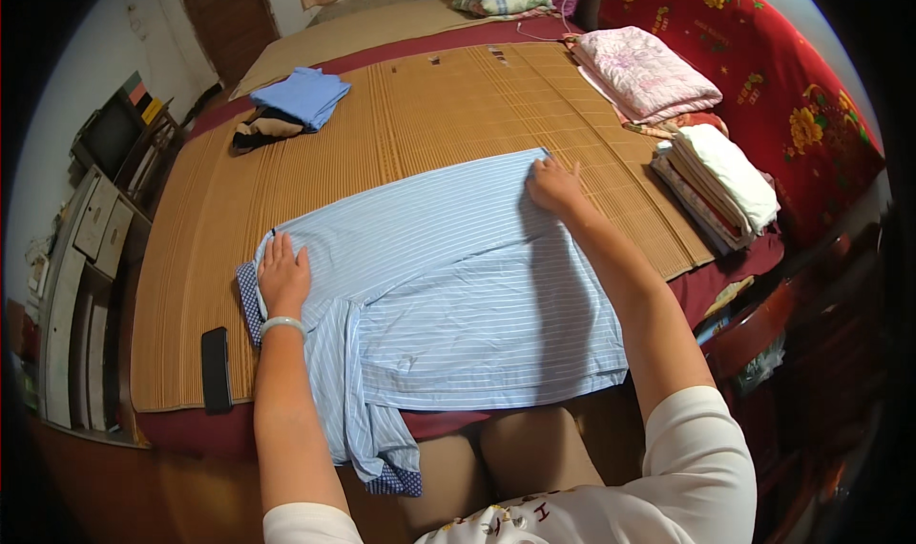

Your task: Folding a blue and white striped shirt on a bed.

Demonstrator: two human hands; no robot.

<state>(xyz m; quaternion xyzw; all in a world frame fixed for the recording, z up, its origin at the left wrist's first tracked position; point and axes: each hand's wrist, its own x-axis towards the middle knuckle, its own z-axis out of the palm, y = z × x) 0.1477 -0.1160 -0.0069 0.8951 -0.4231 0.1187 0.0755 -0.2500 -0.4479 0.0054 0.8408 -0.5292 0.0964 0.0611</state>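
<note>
Striped shirt (477, 329): thin woven cloth, matt, lightly creased. Mat (382, 167): narrow slats, bamboo-like, ribbed, low sheen. Bangle (283, 324): smooth, polished, stone-like. Dark phone (217, 367): smooth casing, plastic or glass unclear. Pink quilt (649, 74): soft, puckered cloth. White folded textile (727, 177): soft, matt cloth. Red floral cover (754, 67): smooth cloth. Red-brown furniture (759, 329): hard, glossy; material uncertain. Door (224, 14): brown, wood-like.

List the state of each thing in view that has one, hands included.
Striped shirt: spread out, lightly creased, one sleeve hanging down
Left hand: palm down on the shirt, fingers extended
Right hand: on the shirt's far right corner, grip unclear
Bamboo-style mat: laid flat
Black phone: lying flat
Blue cloth: folded
Pink quilt: folded
</note>
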